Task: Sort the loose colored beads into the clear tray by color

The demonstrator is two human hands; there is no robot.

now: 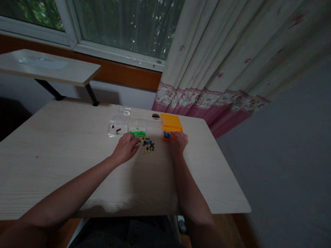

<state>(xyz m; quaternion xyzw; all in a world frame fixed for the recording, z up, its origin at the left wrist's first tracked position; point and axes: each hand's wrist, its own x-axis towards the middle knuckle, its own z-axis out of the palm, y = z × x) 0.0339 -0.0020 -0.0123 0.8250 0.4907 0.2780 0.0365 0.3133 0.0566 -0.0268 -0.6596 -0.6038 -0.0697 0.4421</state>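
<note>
My left hand [125, 147] rests over the left edge of a loose pile of small bricks [149, 143] in yellow, black and blue. Its fingers are bent together toward the thumb; whatever they pinch is too small to make out. Just beyond lies a clear plastic compartment tray [109, 128], with green bricks [137, 133] in the middle section and a few dark brown pieces [118, 130] in the left one. My right hand [179, 142] is at the near end of an orange box [171, 120], beside blue bricks [166, 134]. Its fingers are curled, their tips partly hidden.
Everything lies on a pale wooden table [74, 147]. A round cable hole [155, 116] is near its back edge. At the back left stands a raised shelf [72, 72] on black legs. A curtain [204, 66] hangs behind the table, and a wall [281, 148] runs along the right.
</note>
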